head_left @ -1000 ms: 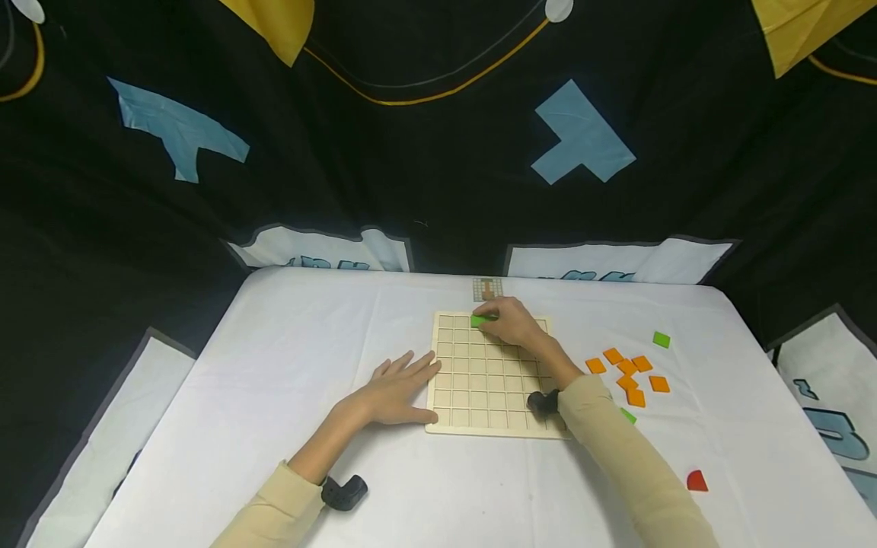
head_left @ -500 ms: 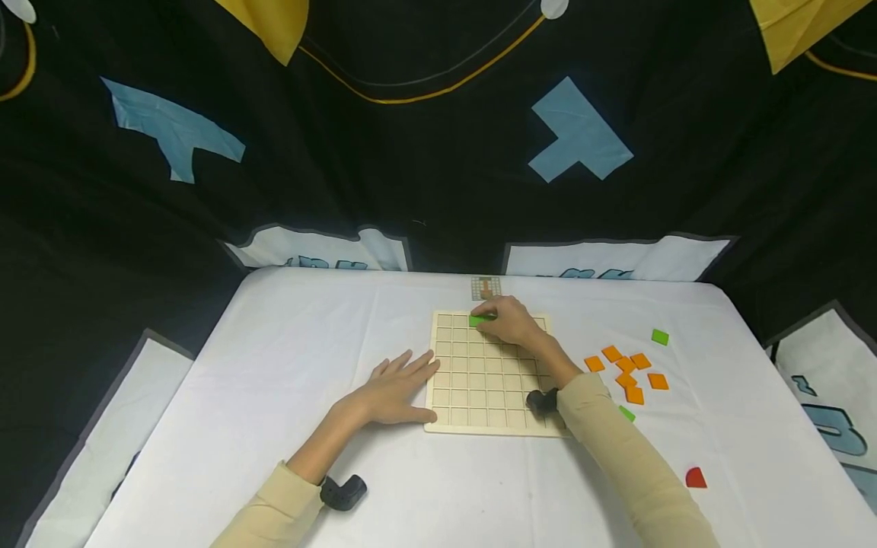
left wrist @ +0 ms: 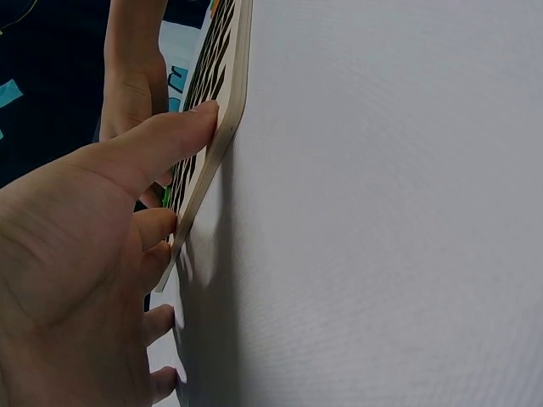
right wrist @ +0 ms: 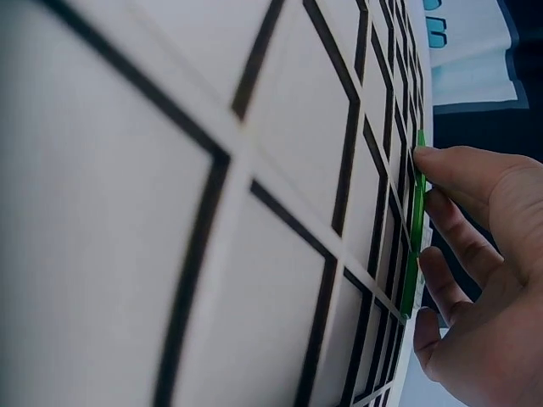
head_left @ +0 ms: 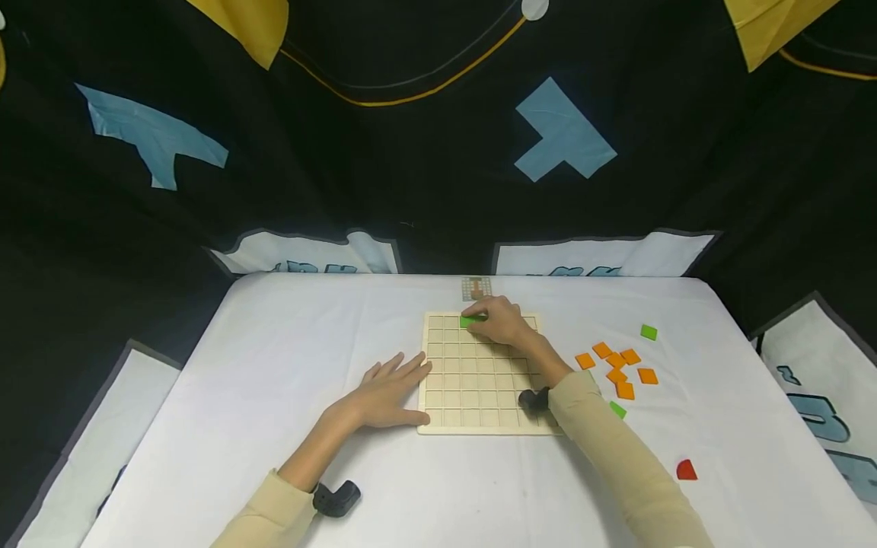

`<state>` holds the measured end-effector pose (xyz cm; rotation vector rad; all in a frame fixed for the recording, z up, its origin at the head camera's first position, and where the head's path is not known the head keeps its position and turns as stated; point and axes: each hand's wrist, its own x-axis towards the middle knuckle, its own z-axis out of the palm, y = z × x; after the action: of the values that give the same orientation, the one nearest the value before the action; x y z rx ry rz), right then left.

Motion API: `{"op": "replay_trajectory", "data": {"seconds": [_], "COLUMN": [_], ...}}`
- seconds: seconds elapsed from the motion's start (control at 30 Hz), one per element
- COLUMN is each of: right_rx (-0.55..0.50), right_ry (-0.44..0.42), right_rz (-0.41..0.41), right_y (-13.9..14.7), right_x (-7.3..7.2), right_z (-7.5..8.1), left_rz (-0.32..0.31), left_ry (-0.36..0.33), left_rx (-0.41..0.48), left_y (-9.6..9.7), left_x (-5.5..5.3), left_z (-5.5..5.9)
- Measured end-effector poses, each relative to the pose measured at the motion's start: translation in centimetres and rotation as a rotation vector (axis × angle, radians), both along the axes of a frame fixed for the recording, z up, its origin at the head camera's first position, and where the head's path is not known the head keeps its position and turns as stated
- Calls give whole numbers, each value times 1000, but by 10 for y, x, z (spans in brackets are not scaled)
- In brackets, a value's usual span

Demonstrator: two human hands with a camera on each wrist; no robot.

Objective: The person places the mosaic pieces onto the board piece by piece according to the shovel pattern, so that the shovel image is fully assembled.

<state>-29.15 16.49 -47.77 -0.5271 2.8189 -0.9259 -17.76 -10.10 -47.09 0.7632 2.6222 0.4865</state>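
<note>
A pale wooden grid board [head_left: 455, 380] lies on the white tabletop. My left hand [head_left: 384, 392] is spread at its left side, thumb and some fingertips touching the edge; in the left wrist view the thumb [left wrist: 182, 136] rests on the rim. At the board's far row my right hand [head_left: 500, 320] pinches a green square tile [right wrist: 418, 208] between thumb and fingers. Another green tile [right wrist: 410, 288] lies beside it in the right wrist view. The fingers partly cover the green tiles in the head view.
Several orange tiles [head_left: 617, 361] lie loose right of the board. Around them are a green tile [head_left: 648, 332] and another green tile [head_left: 618, 409]. A red rounded piece [head_left: 686, 469] lies nearer. A small printed grid card [head_left: 476, 288] sits beyond the board.
The head view has shifted slightly, so everything appears a little further left. Both hands keep nearly the same places on the board, and the right still holds the green tile.
</note>
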Motion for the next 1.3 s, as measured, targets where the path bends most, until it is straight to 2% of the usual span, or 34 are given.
{"op": "replay_trajectory", "data": {"seconds": [0.2, 0.43, 0.57, 0.97, 1.3], "right_rx": [-17, -161, -203, -178, -135], "right_ry": [21, -9, -12, 48, 86], "right_rz": [-3, -25, -60, -205, -282], "right_y": [3, 22, 40, 96, 136], "right_x": [4, 12, 19, 44, 62], "right_z": [5, 21, 31, 49, 52], "left_rz": [-5, -3, 0, 5, 2], "left_ry": [8, 8, 9, 0, -2], "left_rx": [12, 13, 6, 14, 18], "left_y": [-1, 0, 0, -2, -2], "left_x": [1, 2, 2, 2, 1], "left_z": [-2, -2, -3, -3, -1]}}
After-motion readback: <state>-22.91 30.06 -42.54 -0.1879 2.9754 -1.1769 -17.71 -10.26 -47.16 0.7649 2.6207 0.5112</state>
